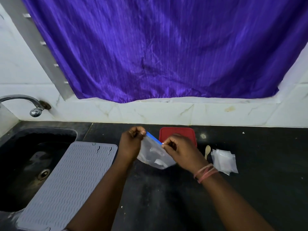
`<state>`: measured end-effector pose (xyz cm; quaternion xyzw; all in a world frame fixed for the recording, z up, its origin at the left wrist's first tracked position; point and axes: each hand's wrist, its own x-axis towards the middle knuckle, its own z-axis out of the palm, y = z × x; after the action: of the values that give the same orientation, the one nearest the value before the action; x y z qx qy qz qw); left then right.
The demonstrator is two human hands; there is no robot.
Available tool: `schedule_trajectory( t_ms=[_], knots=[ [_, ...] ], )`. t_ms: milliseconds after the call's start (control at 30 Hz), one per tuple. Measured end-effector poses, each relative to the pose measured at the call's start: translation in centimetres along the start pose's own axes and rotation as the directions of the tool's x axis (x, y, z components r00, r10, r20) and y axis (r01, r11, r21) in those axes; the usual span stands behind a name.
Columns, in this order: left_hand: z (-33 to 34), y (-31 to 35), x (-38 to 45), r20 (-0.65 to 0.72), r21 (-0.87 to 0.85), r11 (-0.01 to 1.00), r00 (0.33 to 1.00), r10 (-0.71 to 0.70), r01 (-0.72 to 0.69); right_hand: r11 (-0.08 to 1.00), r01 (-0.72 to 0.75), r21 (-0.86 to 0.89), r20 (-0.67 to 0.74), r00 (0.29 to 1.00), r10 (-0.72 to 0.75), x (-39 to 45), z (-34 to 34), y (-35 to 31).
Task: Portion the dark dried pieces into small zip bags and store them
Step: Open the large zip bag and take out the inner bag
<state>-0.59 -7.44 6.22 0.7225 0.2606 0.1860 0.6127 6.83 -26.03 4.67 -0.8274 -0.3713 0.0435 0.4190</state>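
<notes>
I hold a clear zip bag (154, 155) with a blue seal strip up off the black countertop (166, 197), one hand at each end of the strip. My left hand (131, 142) has its fingers curled and pinches the far-left end of the blue strip; my right hand (179, 150) pinches the near-right end, fingers curled in the same way, so the strip runs slanted between my two grips. The bag hangs below them, crumpled, with a few pale shapes showing through the plastic; I cannot tell whether any dark dried pieces are inside it. Just behind my right hand, partly hidden by it, sits a red lidded container (177, 133) on the counter. To the right of that hand, near my wrist with its pinkish bands (205, 172), lie a small wooden spoon (207, 151) and, beside it, a loose stack of small clear zip bags (224, 161). To the left of my left forearm a grey ribbed mat (70, 180) lies across the edge of the dark sink (25, 164), with a metal tap (25, 102) above the sink. Beyond both hands a purple curtain (158, 47) hangs down to the white tiled ledge (166, 112).
</notes>
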Motion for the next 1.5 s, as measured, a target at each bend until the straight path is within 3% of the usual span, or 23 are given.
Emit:
schedule_trajectory(
  t_ms=[100,267,533,633,767,867,900,1067,1300,1500],
  knots=[
    [-2.0,-0.4,1.0,-0.106,-0.144,0.989,0.993,-0.049,0.033,0.992,-0.029,-0.119,0.007,1.0,0.03,-1.4,-1.3,1.6],
    [-1.1,-0.1,0.7,-0.043,-0.14,0.99,0.999,0.012,-0.018,0.985,-0.019,-0.17,0.145,0.988,0.044,-1.6,-2.7,1.8],
    [0.5,0.1,0.9,0.023,-0.155,0.988,0.999,0.025,-0.021,0.977,-0.198,0.082,0.035,0.98,0.196,0.0,0.2,-0.3],
    [1.6,-1.1,0.5,-0.048,-0.179,0.983,0.998,-0.04,0.031,0.909,-0.33,0.254,0.051,0.943,0.328,0.2,1.1,0.2],
    [4.1,-3.2,-2.1,-0.233,-0.008,0.955,0.928,-0.29,0.296,0.787,-0.436,0.438,0.107,0.894,0.435,-0.2,2.5,1.0],
    [4.9,-4.0,-3.8,0.072,-0.237,0.879,0.909,-0.41,0.415,0.716,-0.486,0.502,0.166,0.866,0.472,-0.8,3.6,1.1],
    [4.9,-4.1,-4.1,0.107,-0.265,0.863,0.903,-0.417,0.43,0.693,-0.5,0.52,0.18,0.857,0.484,-1.0,3.9,1.3],
    [4.5,-4.2,-5.0,0.078,-0.225,0.849,0.877,-0.474,0.478,0.65,-0.558,0.516,0.242,0.823,0.514,-2.3,4.0,1.6],
    [4.1,-4.4,-5.6,0.186,-0.274,0.786,0.832,-0.522,0.554,0.429,-0.611,0.666,0.35,0.763,0.543,-3.7,3.9,1.2],
    [2.3,-5.4,-4.8,0.318,-0.282,0.76,0.804,-0.502,0.586,0.45,-0.606,0.656,0.324,0.765,0.556,-3.9,4.7,0.0]
  ],
)
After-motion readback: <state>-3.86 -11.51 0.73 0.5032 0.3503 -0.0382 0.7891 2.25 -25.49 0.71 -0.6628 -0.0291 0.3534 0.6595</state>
